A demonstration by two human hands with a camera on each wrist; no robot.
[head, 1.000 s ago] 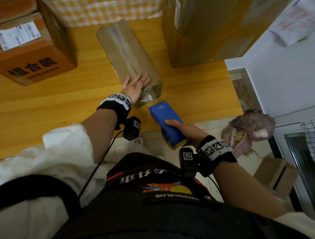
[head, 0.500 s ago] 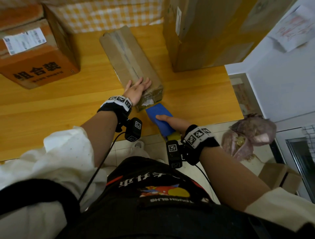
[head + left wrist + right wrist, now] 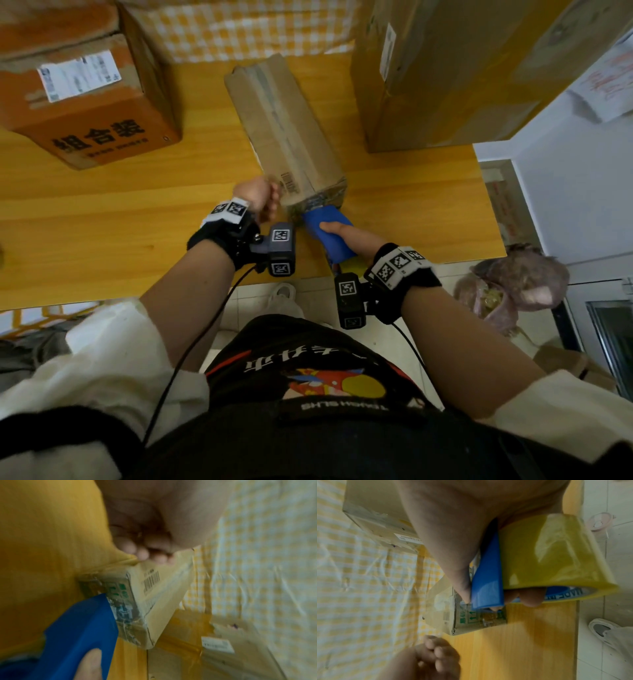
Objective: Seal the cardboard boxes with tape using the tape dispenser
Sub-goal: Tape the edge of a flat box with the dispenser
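Far left on the table [image 3: 102, 233], an orange printed box [image 3: 85, 113], well apart and no part of the trouble. Next, the left hand [image 3: 257, 197]: fingers curled in, closed on nothing that shows, fingertips at the near left edge of the narrow cardboard box [image 3: 284, 130], not flat on top of it. Hence the first risk: with no palm bearing down, likely to skid or swivel away once the tape is pulled along the lid. Lying lengthwise away from the body, that box, near end close to the table's front edge and already wrapped in wrinkled clear tape. Pressed against that near end, the blue tape dispenser [image 3: 329, 233], clamped in the right hand [image 3: 346, 233], thumb on top and fingers wrapped under beside the yellow tape roll [image 3: 553, 555]. Second risk: too little of the tape's start stuck to the end face, so peeling free at the first pull; a slanted pull, missing the centre seam and creasing. Further right, a tall cardboard box [image 3: 462, 68], near enough to crowd a sideways swing.
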